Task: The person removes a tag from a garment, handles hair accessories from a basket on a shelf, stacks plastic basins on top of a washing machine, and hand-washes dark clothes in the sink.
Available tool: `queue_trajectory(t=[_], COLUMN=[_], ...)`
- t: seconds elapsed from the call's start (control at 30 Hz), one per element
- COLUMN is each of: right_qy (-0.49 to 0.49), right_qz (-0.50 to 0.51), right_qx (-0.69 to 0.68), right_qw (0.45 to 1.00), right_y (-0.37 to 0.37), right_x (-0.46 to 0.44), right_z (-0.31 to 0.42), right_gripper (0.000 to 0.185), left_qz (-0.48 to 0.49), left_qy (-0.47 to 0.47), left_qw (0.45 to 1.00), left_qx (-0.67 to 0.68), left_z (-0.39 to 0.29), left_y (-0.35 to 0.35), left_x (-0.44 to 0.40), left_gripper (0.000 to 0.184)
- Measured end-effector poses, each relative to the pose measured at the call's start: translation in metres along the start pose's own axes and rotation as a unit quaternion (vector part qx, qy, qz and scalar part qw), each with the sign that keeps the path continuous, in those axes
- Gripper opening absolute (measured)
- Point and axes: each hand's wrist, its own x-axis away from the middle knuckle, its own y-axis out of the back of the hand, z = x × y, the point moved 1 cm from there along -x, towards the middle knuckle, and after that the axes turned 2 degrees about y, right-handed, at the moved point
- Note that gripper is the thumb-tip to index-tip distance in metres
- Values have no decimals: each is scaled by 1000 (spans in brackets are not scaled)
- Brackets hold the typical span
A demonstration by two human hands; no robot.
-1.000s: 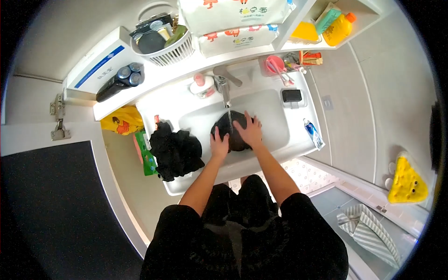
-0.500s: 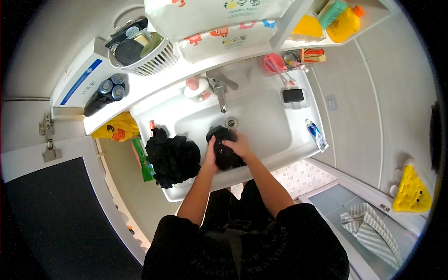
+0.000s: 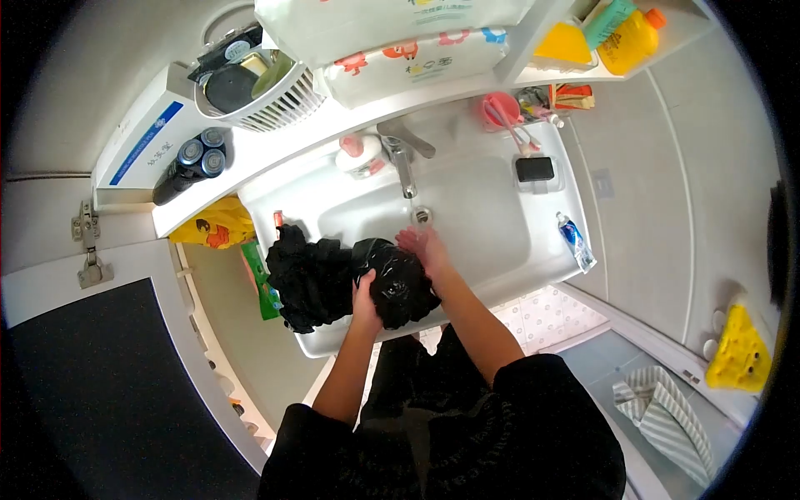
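Observation:
A wet, shiny black cloth [image 3: 402,287] is bunched at the near side of the white sink [image 3: 492,225]. My left hand [image 3: 367,302] grips its left side. Beside its upper right edge, my right hand [image 3: 425,247] is spread under the faucet [image 3: 402,167], just below the drain [image 3: 422,217], and looks slightly blurred. A second black cloth pile [image 3: 307,279] lies on the sink's left rim, touching the wet one.
A pump bottle [image 3: 360,157] stands left of the faucet. At the right rim are a soap dish with a black block [image 3: 534,169], a pink cup [image 3: 500,110] and a toothpaste tube [image 3: 575,240]. A shaver [image 3: 192,165] lies on the shelf.
The wet cloth has moved from under the faucet toward me and left, against the pile. My right hand has come off it and opened under the faucet; the left still holds it.

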Motion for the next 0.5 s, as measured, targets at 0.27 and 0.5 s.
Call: queue_trajectory(t=[0.27, 0.5], right_qy=[163, 431], right_qz=[-86, -151], right_qx=[127, 728], right_qw=[975, 511], right_y=[5, -23], right_x=[-50, -78], right_z=[-14, -24], right_gripper=[47, 62], left_qz=[14, 54], left_qy=[52, 42], left_qw=[997, 996], left_qx=[50, 64], left_z=[-29, -27], left_y=[-14, 12], left_x=[50, 53], left_gripper=[62, 62])
